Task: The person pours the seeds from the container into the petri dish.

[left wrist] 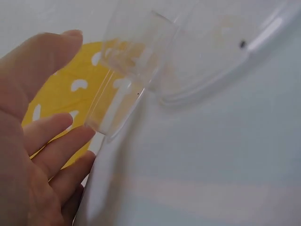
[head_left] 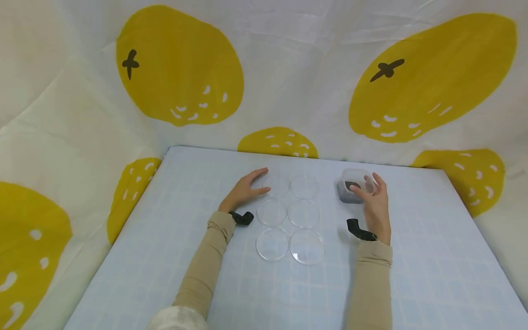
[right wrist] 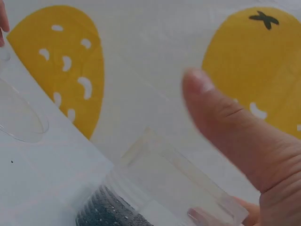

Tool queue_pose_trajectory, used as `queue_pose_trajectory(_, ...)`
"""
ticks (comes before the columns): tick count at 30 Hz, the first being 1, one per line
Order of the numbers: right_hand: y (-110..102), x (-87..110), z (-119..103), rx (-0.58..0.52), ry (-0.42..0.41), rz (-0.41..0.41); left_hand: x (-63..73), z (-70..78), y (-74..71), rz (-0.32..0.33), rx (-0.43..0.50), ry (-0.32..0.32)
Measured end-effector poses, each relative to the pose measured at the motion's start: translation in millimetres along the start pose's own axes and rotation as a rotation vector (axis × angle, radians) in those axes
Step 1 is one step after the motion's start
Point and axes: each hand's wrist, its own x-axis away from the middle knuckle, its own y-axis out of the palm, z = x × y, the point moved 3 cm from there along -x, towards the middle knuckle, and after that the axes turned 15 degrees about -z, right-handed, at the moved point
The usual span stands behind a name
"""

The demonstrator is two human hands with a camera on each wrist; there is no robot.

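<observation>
White cloth [head_left: 294, 87] rises behind clear dishes [head_left: 304, 214] and tub [head_left: 349, 197], left grip [head_left: 243, 191] and right grip [head_left: 376, 204] spread alongside.

Under the fingers [head_left: 256, 173] spreads a pale blue, faintly checked worktop [head_left: 429, 256], while beyond them and to their left and right hangs creased white cloth [head_left: 288, 68] printed with big yellow fruits [head_left: 177, 68], in soft light.
</observation>
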Motion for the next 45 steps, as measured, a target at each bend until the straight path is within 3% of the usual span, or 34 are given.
queue_pose_trajectory(6,-2.6,0.0,4.1,0.104,0.064,-0.059,2.5,0.7,-1.2,-0.01,-0.087,0.034)
queue_pose_trajectory(16,1.4,-0.8,10.1,0.279,0.113,0.09,0.0,4.2,-1.7,-0.05,-0.162,0.07)
queue_pose_trajectory(23,5.4,-2.1,10.4,0.339,0.11,0.108,1.5,7.2,-2.2,-0.032,-0.119,0.098)
queue_pose_trajectory(30,3.2,-5.3,14.7,0.366,0.117,0.111,0.4,4.8,-1.6,-0.019,-0.077,0.052)
queue_pose_trajectory(37,12.6,-7.9,4.4,0.352,0.06,0.128,1.2,0.1,-0.9,-0.002,-0.029,0.043)
queue_pose_trajectory(45,40.4,-17.0,-22.7,0.279,-0.121,0.13,-2.0,-2.9,0.2,-0.005,-0.05,0.024)
